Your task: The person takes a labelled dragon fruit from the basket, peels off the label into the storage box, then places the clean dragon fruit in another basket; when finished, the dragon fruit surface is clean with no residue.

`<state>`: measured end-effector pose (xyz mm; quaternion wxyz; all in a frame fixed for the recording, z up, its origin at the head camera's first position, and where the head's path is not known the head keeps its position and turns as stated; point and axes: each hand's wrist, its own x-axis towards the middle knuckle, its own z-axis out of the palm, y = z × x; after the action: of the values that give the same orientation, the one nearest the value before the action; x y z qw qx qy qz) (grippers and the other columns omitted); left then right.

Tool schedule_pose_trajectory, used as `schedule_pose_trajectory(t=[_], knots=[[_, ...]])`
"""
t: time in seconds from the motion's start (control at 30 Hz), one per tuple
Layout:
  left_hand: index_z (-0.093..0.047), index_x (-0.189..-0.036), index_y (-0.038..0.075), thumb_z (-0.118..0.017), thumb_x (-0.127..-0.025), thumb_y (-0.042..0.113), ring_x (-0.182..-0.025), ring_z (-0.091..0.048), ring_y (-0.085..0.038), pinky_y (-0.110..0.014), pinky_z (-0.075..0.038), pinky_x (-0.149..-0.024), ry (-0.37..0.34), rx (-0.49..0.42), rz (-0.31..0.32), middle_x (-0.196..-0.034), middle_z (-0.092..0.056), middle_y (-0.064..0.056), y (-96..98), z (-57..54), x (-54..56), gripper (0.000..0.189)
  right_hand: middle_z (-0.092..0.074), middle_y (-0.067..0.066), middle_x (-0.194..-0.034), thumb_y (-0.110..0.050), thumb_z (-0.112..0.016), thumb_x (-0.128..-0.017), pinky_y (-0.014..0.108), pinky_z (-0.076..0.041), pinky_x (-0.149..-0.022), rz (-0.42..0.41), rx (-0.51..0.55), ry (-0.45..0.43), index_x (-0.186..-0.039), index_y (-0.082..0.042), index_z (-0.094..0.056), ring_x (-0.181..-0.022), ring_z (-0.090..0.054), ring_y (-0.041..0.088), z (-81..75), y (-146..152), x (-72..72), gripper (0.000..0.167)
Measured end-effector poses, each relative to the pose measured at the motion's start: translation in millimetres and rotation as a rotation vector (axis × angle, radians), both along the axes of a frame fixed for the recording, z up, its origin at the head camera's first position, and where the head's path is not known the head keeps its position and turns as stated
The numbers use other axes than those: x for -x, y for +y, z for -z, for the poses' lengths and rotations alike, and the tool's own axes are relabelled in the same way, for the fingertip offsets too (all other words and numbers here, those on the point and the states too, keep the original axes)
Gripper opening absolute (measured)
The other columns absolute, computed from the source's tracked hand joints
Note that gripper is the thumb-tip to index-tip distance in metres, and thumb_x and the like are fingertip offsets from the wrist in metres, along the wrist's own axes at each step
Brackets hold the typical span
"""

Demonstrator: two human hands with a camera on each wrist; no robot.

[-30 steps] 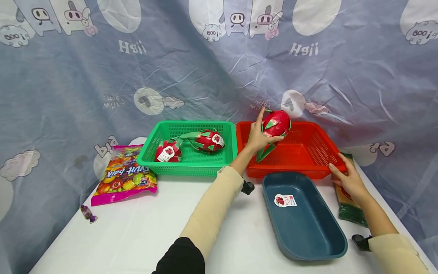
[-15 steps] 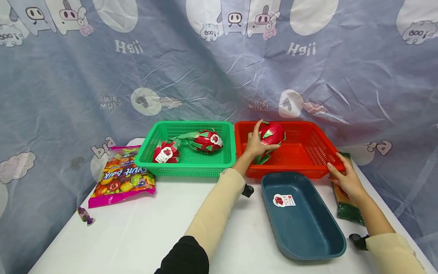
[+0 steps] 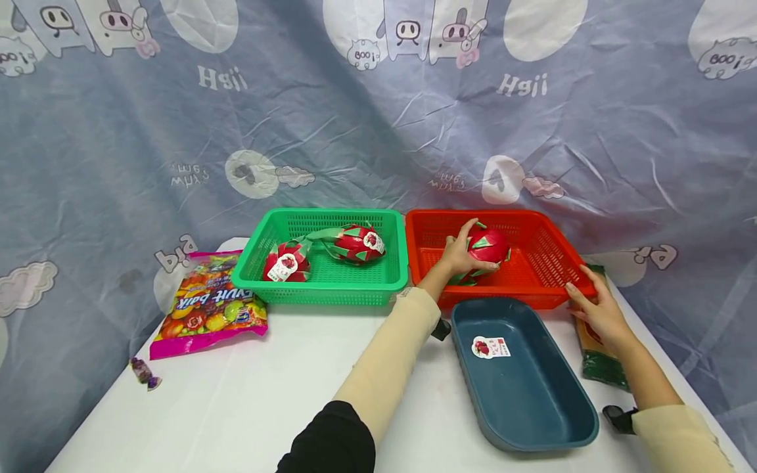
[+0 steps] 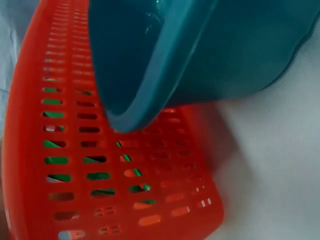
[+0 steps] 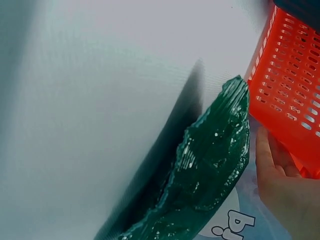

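Observation:
A red and green dragon fruit [image 3: 489, 247] sits low inside the red plastic basket [image 3: 535, 299]. My left hand [image 3: 461, 255] holds the fruit from its left side, thumb and fingers around it. At the basket's right front corner, my right hand [image 3: 604, 314] holds the rim with thumb and fingers; part of this hand [image 5: 287, 185] shows beside the basket wall in the right wrist view. The left wrist view shows the slotted basket wall [image 4: 75, 150] and a blue tub's rim [image 4: 150, 95], with the fruit mostly hidden behind them.
Two labelled dragon fruits [image 3: 355, 244] lie in a green basket [image 3: 322, 295] to the left. A blue tub [image 3: 526, 381] with a sticker stands in front. A candy bag [image 3: 215, 305] and a wrapped candy [image 3: 144, 373] lie left. Under my right arm is a green packet [image 3: 602, 364].
My left hand has lowered the dragon fruit from above the red basket into it, then shifted slightly right with it. My right hand stays at the basket corner.

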<state>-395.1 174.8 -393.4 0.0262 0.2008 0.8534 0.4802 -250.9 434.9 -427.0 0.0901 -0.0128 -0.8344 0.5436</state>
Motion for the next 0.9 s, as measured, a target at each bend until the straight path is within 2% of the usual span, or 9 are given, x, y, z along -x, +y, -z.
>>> schedule_pose_trajectory(t=[0.07,0.17,0.3,0.4,0.53,0.63,0.77,0.9], knots=[[-0.023,-0.141,0.040,-0.084,-0.064,0.035,-0.106,-0.044,-0.020,-0.028,-0.050,-0.075,-0.016,0.021,0.007,-0.124,-0.040,-0.005,1.9,3.5,-2.1,0.098,-0.017,0.031,-0.134,-0.034,-0.046,-0.096,0.018,-0.051,-0.072,0.003,0.001,0.002,-0.150,-0.024,-0.005,-0.088,-0.051,-0.009,0.7,0,-1.6,0.068],[-0.023,-0.141,0.042,-0.084,-0.064,0.035,-0.109,-0.044,-0.021,-0.030,-0.051,-0.077,-0.053,0.061,0.010,-0.128,-0.038,-0.005,5.4,9.8,0.6,0.098,-0.016,0.032,-0.133,-0.032,-0.046,-0.096,0.019,-0.051,-0.072,-0.004,0.006,0.011,-0.150,-0.023,-0.006,-0.088,-0.051,-0.008,1.5,0,-3.4,0.067],[-0.021,-0.142,0.041,-0.082,-0.067,0.034,-0.123,-0.034,-0.021,-0.030,-0.049,-0.082,-0.083,0.139,0.043,-0.134,-0.038,-0.001,9.2,14.4,6.4,0.097,-0.017,0.031,-0.134,-0.030,-0.047,-0.096,0.018,-0.051,-0.070,0.012,0.042,0.019,-0.150,-0.023,-0.009,-0.088,-0.052,-0.006,2.3,-2,-2.7,0.066],[-0.019,-0.143,0.039,-0.081,-0.069,0.031,-0.127,-0.028,-0.021,-0.030,-0.046,-0.087,-0.073,0.215,0.090,-0.136,-0.037,-0.001,8.0,11.8,6.6,0.097,-0.018,0.030,-0.134,-0.028,-0.048,-0.096,0.017,-0.051,-0.070,0.007,0.077,0.035,-0.150,-0.021,-0.009,-0.088,-0.053,-0.004,1.9,-2,-1.2,0.066],[-0.019,-0.145,0.035,-0.080,-0.070,0.031,-0.123,-0.032,-0.021,-0.031,-0.045,-0.088,-0.032,0.274,0.136,-0.134,-0.037,-0.005,3.3,5.4,2.2,0.097,-0.016,0.028,-0.132,-0.022,-0.047,-0.097,0.014,-0.050,-0.068,-0.015,0.120,0.058,-0.150,-0.018,-0.007,-0.087,-0.054,-0.005,1.4,-1,-0.5,0.067],[-0.019,-0.146,0.034,-0.079,-0.071,0.031,-0.125,-0.031,-0.022,-0.030,-0.046,-0.087,-0.038,0.245,0.128,-0.135,-0.037,-0.006,1.7,2.9,-0.6,0.096,-0.017,0.027,-0.131,-0.021,-0.048,-0.097,0.014,-0.049,-0.067,-0.010,0.127,0.062,-0.150,-0.017,-0.007,-0.085,-0.054,-0.006,1.0,-1,-1.0,0.067],[-0.020,-0.146,0.035,-0.079,-0.072,0.030,-0.128,-0.030,-0.024,-0.031,-0.048,-0.086,-0.093,0.166,0.049,-0.138,-0.037,-0.005,1.8,1.5,-3.3,0.095,-0.027,0.021,-0.125,-0.023,-0.048,-0.096,0.016,-0.050,-0.068,0.002,0.083,0.054,-0.149,-0.016,-0.008,-0.083,-0.055,-0.004,0.4,-3,-2.1,0.067],[-0.023,-0.145,0.034,-0.081,-0.069,0.031,-0.121,-0.037,-0.023,-0.032,-0.049,-0.084,-0.131,0.105,-0.008,-0.136,-0.039,-0.006,6.1,0.8,-4.8,0.095,-0.034,0.010,-0.118,-0.026,-0.048,-0.096,0.017,-0.050,-0.069,0.014,0.045,0.057,-0.149,-0.015,-0.010,-0.080,-0.055,-0.005,-0.9,-4,-4.9,0.066]])
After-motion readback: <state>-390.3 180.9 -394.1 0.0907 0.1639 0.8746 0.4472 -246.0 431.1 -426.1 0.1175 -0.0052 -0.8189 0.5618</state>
